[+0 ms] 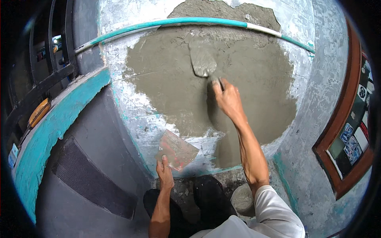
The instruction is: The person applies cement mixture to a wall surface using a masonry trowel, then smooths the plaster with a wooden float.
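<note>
My right hand (229,99) is closed around the handle of a trowel (203,59). Its mortar-coated blade lies against a broad patch of grey mortar (258,87) on the wall, just below a turquoise-and-white pipe. Lower down, my left hand (164,174) pinches the near edge of a flat reddish-grey plate (177,150) smeared with mortar. The thumb lies on its face, while the other fingers are mostly hidden. That plate is held in front of the patchy white wall, left of the mortar's lower edge.
The pipe (190,20) spans the upper wall. A bucket (243,201) with grey contents stands beside my right sleeve. At left are a turquoise ledge (59,115), black metal bars (49,39) and a dark mesh strip (91,174). A brown frame (337,174) stands at right.
</note>
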`<state>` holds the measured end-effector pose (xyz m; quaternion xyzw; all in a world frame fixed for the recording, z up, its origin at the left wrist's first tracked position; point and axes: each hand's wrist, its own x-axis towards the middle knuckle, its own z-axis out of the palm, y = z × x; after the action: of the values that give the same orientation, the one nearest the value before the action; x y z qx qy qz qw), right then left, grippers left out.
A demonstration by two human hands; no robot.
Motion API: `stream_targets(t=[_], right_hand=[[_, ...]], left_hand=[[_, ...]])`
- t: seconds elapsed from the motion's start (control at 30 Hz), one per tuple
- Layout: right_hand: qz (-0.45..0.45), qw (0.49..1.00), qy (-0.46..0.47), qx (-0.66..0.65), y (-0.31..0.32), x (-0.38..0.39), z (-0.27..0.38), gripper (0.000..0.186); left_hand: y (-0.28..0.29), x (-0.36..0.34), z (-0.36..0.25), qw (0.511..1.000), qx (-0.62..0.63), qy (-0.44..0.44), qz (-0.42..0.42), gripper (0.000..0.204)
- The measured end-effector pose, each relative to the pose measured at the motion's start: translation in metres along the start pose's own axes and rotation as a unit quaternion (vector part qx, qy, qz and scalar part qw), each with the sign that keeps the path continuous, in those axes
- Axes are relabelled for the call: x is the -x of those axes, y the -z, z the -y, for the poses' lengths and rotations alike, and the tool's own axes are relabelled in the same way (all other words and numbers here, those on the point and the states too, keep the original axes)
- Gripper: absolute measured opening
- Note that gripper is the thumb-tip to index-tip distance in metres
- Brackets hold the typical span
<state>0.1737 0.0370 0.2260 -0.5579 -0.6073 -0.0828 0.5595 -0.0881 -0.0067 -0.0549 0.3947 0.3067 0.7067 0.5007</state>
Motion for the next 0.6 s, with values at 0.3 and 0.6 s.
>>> stream_targets(t=[0.3,0.6], right_hand=[[0.046,0.999,-0.002,0.004,0.043,0.029,-0.008,0.042],[0.066,0.995,0.054,0.056,-0.016,0.019,0.005,0.043]], left_hand=[[0.008,-0.002,-0.002,1.000,-0.005,-0.019,-0.007,0.044],[0.005,-0.004,0.003,1.000,-0.002,-0.029,-0.011,0.043]])
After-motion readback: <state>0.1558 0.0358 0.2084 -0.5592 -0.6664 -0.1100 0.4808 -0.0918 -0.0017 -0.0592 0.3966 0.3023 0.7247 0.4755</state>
